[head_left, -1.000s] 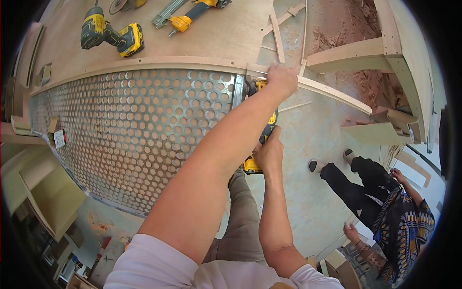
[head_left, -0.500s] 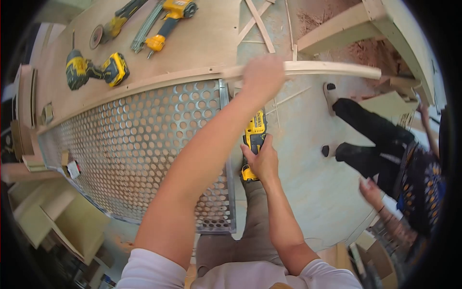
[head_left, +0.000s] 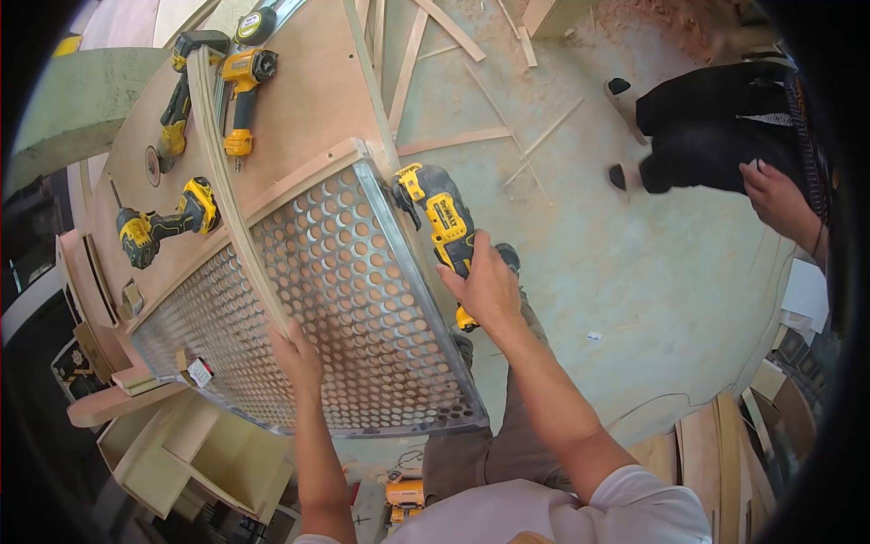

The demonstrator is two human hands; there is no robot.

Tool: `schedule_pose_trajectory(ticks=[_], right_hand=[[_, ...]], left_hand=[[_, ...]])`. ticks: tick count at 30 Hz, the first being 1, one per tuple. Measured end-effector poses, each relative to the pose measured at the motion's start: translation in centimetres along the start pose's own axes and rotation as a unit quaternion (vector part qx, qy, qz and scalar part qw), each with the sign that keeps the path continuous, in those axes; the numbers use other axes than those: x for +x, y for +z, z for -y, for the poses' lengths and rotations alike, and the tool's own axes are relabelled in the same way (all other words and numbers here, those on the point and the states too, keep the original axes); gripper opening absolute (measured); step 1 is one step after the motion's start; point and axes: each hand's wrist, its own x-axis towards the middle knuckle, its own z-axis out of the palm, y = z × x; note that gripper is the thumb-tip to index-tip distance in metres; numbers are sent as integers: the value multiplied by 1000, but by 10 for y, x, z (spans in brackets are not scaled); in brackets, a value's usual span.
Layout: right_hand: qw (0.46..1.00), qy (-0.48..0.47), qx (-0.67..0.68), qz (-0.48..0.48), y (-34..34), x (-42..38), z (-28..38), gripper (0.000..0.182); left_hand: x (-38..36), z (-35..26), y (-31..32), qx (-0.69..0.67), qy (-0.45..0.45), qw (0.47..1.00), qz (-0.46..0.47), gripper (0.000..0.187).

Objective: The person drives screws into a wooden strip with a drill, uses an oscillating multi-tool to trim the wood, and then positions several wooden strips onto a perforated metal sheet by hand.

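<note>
My left hand [head_left: 297, 358] is closed around the near end of a long wooden strip [head_left: 237, 199]. The strip slants away over the perforated metal panel [head_left: 362, 299] and the plywood top [head_left: 299, 82], its far end overlapping the black foot of a tool. In my right hand [head_left: 492, 286] is a yellow and black cordless oscillating multi-tool [head_left: 439, 213], gripped by its body. The tool's head points away from me, close beside the panel's right metal edge. Left of the strip lies a drill [head_left: 149, 227], and a nail gun [head_left: 243, 100] rests to its right.
A grinder [head_left: 172, 131] and a tape measure [head_left: 256, 27] are also on the plywood. Thin wood offcuts [head_left: 462, 140] litter the floor. Another person [head_left: 725, 127] stands at the right, one hand extended. Open wooden boxes [head_left: 208, 453] sit below the panel at left.
My left hand has swung the wooden strip from the right side over to the left, across the panel. The multi-tool in my right hand has tilted, and the view has shifted.
</note>
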Motion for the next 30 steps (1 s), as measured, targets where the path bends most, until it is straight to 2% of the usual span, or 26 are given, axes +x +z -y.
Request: schedule_pose_trajectory(ticks=[2,5,10,13,17,20,23,25,27,29,30], right_hand=[[1000,-11,2,-9,-2,2,0,62],[999,-30,14,-25,-4,14,9,61],[995,-59,52,-68,-8,26,12,62],[995,-41,72,-57,-21,6,-5,62],[995,-17,83,-48,-34,-40,-83,62],[999,17,16,-27,-57,-95,-143,64],[993,90,-80,9,-70,-154,-216,74],[982,120,-149,-4,-71,-198,-264,74],[975,164,-152,-2,-63,-236,-332,71],[965,254,-41,50,-59,-290,-333,71],[958,284,-31,35,-52,-317,-330,66]], left_hand=[[-27,2,-3,22,-20,1000,-7,34],[-59,-9,-1,-30,-53,998,14,35],[-118,3,-3,18,-107,993,44,35],[-164,9,-18,34,-126,990,49,37],[-242,68,-39,52,-187,977,84,39],[-297,91,-72,56,-203,975,73,37],[-358,138,-98,55,-207,976,33,34],[-401,179,-114,46,-211,976,13,32],[-441,216,-117,28,-233,972,-6,31],[-485,265,-123,11,-271,962,-22,30],[-503,291,-127,0,-287,957,-32,31]])
